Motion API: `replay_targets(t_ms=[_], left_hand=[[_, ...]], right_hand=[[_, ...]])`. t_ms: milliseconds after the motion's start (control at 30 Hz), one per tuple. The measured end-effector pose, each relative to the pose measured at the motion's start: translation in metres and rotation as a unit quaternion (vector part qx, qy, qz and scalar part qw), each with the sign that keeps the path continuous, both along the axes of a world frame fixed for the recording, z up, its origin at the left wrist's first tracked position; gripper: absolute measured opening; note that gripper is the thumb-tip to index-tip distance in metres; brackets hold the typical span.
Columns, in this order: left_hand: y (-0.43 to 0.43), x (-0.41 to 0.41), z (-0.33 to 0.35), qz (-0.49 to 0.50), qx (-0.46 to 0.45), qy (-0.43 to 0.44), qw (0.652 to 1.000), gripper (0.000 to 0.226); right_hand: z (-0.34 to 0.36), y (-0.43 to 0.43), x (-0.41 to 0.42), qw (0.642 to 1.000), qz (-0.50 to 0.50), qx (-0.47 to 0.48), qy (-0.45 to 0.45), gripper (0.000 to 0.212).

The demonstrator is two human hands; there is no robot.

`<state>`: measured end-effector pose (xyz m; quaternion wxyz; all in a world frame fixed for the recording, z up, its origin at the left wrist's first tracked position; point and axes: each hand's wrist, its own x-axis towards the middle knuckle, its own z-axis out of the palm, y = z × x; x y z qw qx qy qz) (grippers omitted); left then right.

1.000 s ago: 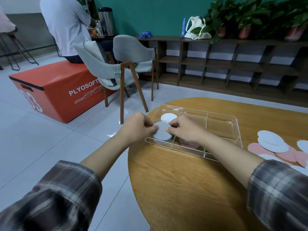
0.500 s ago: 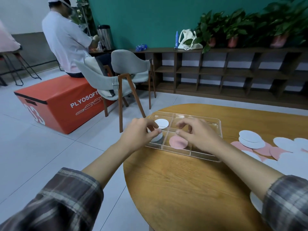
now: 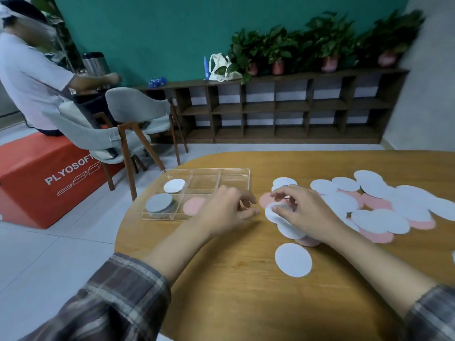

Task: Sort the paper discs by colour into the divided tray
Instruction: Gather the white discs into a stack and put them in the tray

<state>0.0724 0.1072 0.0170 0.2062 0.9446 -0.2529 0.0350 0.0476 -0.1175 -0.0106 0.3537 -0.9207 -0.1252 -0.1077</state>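
Note:
A clear divided tray (image 3: 235, 171) lies at the left of the round wooden table (image 3: 221, 291). It holds a white disc (image 3: 174, 185) at the back left, a grey stack (image 3: 158, 202) at the front left and a pink disc (image 3: 193, 205) in the front middle. My left hand (image 3: 225, 209) hovers beside the tray's right end, fingers loosely apart, holding nothing. My right hand (image 3: 302, 211) rests on a white disc (image 3: 272, 211) at the edge of the loose pile (image 3: 379, 207), fingertips pinching it. One white disc (image 3: 293, 259) lies alone nearer me.
Pink and white discs spread across the table's right side. Off the table's left stand two grey chairs (image 3: 133, 114) and a red box (image 3: 49, 178) where a person (image 3: 29, 80) sits. A wooden shelf (image 3: 283, 107) with plants lines the back wall.
Both hands have left the tray and moved right; the right hand now touches the loose pile. The grey stack and pink disc stay in the tray. The view has swung right.

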Motion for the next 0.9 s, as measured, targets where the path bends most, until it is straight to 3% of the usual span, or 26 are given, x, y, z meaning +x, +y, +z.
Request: replay_targets(t_ms=[167,400,800,900], left_hand=[[-0.049,0.001,-0.021,-0.045,-0.033,0.017,0.998,0.028],[-0.085,0.007,-0.054,-0.047,-0.01,0.002,0.999,0.05],[-0.08,0.017,-0.077,-0.074,-0.146,-0.037,0.986,0.028],[-0.082,0.013,-0.07,-0.058,-0.237,0.001,0.97,0.016]], right_hand=[[-0.017,-0.05,-0.017,1.0,-0.018,0.002,-0.005,0.025],[-0.04,-0.082,-0.027,0.996,-0.072,-0.011,-0.043,0.026],[-0.041,-0.068,-0.019,0.995,-0.074,-0.015,-0.057,0.023],[-0.04,-0.065,-0.021,0.996,-0.07,-0.014,-0.047,0.026]])
